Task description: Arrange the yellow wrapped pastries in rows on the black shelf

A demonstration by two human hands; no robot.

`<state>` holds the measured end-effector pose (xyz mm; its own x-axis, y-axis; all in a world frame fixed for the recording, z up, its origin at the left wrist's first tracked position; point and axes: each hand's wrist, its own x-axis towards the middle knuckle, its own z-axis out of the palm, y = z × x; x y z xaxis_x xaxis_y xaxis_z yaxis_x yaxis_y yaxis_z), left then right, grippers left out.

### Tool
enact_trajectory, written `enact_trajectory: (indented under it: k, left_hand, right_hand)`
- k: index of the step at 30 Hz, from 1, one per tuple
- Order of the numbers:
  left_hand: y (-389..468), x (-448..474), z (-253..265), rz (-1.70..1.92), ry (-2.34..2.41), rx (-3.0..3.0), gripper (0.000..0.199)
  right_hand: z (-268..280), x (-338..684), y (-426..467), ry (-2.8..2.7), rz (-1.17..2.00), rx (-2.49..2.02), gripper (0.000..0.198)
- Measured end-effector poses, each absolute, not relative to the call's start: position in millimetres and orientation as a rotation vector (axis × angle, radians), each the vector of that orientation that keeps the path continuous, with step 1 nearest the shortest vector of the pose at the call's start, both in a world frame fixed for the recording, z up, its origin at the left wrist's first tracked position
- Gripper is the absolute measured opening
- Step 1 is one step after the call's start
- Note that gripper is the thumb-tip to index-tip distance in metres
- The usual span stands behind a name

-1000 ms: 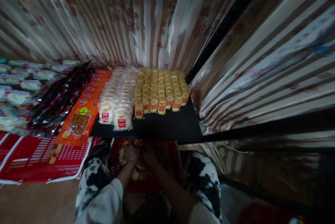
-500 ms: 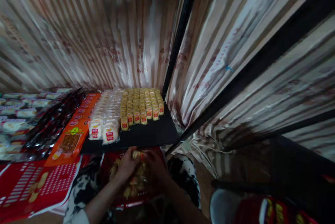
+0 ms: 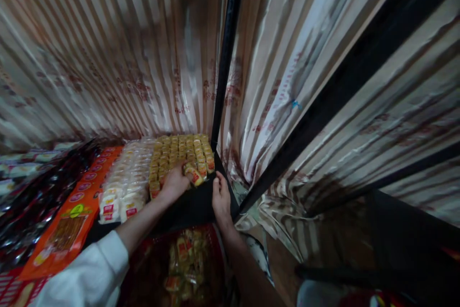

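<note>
My left hand (image 3: 175,183) reaches over the front of the rows of small yellow snack packets (image 3: 176,151). Between its thumb and fingers it grips a yellow snack packet (image 3: 194,176) with a red label, tilted against the front of the rows. My right hand (image 3: 221,197) is beside the rows' front right corner, fingers stretched upward and nothing seen in them. Below my arms, a dark red basket (image 3: 217,254) holds loose packets (image 3: 187,259) of the same yellow kind.
Clear bags of white round snacks (image 3: 124,201) stand left of the yellow rows on the black shelf (image 3: 179,213). An orange packet (image 3: 68,221) and dark shiny packs (image 3: 32,211) lie farther left. Black posts (image 3: 226,53) and a striped curtain (image 3: 151,58) border the shelf.
Both hands have risen from the basket to the shelf, the left to the front of the yellow rows, the right to their right side. The view has shifted slightly.
</note>
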<state>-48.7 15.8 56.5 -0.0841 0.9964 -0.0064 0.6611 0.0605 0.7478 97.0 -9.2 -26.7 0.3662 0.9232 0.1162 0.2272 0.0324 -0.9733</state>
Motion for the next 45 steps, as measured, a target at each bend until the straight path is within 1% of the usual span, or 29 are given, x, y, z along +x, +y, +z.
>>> enact_trajectory:
  k: [2, 6, 11, 16, 20, 26, 29, 39, 45]
  left_hand:
    - [43, -41, 66, 0.817, 1.827, 1.686, 0.047]
    - [92, -23, 81, 0.938, 1.755, 1.786, 0.039]
    - [143, -1, 80, 1.036, 1.667, 1.914, 0.040]
    - [176, 21, 66, 0.996, 1.625, 2.043, 0.043]
    - [189, 37, 55, 0.906, 1.577, 2.137, 0.045]
    - [205, 44, 41, 0.640, 1.610, 2.329, 0.034]
    - [210, 45, 36, 0.533, 1.642, 2.397, 0.032]
    - [204, 49, 30, 0.537, 1.768, 2.417, 0.022]
    - [210, 52, 29, 0.571, 1.799, 2.382, 0.027]
  right_hand:
    - [-26, 103, 19, -1.083, 0.773, -1.504, 0.057]
    - [-28, 107, 63, -1.087, 0.829, -1.513, 0.063]
    - [-39, 104, 86, -1.173, 0.851, -1.465, 0.065]
    - [-55, 98, 88, -1.273, 0.684, -1.454, 0.062]
    - [-63, 97, 89, -1.318, 0.589, -1.445, 0.058]
    - [-61, 97, 87, -1.296, 0.627, -1.490, 0.057]
    - [-60, 97, 85, -1.295, 0.653, -1.494, 0.057]
    - [-56, 96, 84, -1.272, 0.703, -1.490, 0.060]
    - [-61, 97, 85, -1.264, 0.696, -1.477, 0.059]
